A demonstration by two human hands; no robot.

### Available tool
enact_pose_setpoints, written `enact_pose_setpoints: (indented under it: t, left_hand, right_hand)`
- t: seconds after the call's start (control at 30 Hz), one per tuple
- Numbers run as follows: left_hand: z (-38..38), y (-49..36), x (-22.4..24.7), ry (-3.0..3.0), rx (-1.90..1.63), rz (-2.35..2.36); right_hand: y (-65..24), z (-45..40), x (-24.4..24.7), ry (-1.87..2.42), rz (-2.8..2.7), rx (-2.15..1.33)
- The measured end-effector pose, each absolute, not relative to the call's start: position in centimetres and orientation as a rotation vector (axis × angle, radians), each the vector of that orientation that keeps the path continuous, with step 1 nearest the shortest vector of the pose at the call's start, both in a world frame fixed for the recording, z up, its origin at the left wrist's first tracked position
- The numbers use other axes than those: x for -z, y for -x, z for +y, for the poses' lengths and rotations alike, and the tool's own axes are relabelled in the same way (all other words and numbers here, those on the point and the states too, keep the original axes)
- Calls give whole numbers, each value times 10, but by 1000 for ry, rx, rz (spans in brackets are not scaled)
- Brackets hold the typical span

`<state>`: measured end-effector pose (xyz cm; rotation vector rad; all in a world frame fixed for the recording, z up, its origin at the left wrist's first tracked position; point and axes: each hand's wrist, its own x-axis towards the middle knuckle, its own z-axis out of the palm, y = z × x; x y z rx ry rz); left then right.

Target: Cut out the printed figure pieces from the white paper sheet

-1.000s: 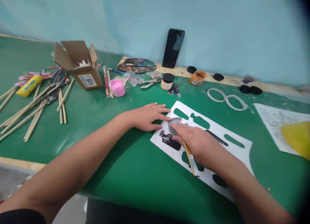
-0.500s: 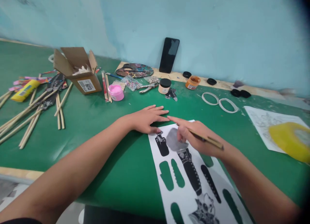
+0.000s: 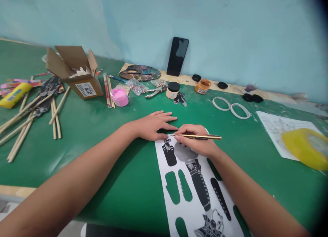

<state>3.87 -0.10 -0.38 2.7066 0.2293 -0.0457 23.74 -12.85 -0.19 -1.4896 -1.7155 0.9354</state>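
Note:
A white paper sheet (image 3: 179,209) printed with black and grey figures lies on the green table, and several shapes are cut out of it, so green shows through. My left hand (image 3: 155,126) rests flat with fingers spread, its thumb on the sheet's top left corner. In my right hand (image 3: 194,139) is a slim gold craft knife (image 3: 212,137), pinched near its tip. The knife lies almost level, its point at the sheet's top edge close to my left thumb. Just below is a black printed piece (image 3: 169,155); my right hand partly covers a grey round shape (image 3: 183,154).
Wooden sticks (image 3: 24,131), a glue stick (image 3: 15,95) and an open cardboard box (image 3: 85,88) are at left. Behind my hands stand a pink jar (image 3: 119,97), pliers (image 3: 155,91), a black-lidded jar (image 3: 173,90) and a phone (image 3: 177,56). Yellow tape (image 3: 294,144) lies at right.
My right hand has drawn back from pointing and now pinches the craft knife with its tip turned left to the sheet's top edge. My left hand stays flat. The view has shifted slightly.

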Motion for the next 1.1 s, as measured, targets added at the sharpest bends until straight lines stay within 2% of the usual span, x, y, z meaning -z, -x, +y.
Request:
enact_pose_setpoints:
  t: [1.1]
  left_hand:
    - [-2,-40,5,-2726,51,262]
  right_hand:
    - [-236,-122,1,1504,-1992,-777]
